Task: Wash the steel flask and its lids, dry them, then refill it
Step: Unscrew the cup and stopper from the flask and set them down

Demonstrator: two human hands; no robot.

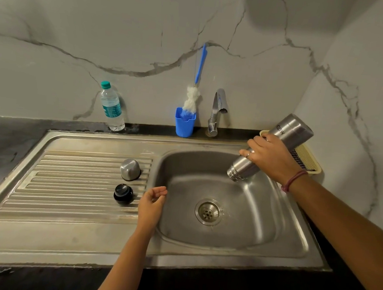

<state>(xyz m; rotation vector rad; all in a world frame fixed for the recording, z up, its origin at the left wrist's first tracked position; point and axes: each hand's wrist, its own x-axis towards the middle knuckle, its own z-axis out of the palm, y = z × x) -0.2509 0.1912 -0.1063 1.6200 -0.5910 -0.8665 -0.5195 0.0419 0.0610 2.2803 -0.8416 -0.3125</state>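
Flask (274,148) in my right hand (269,157), fingers wrapped round its middle, hangs over the sink (237,216) basin's 2 o'clock corner. Its long axis tilts, open mouth toward 7 o'clock and down, base toward 1 o'clock. Brushed steel, lettering near the base. My left hand (151,204) hovers loosely curled, empty, beside the black lid (123,193) and steel cap (130,169) on the drainboard.

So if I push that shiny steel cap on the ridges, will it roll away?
Probably not. The steel cap seems to sit open end down on the ridged drainboard, so it should slide or catch rather than roll. Knocked onto its side, its round shape could roll toward the sink basin.
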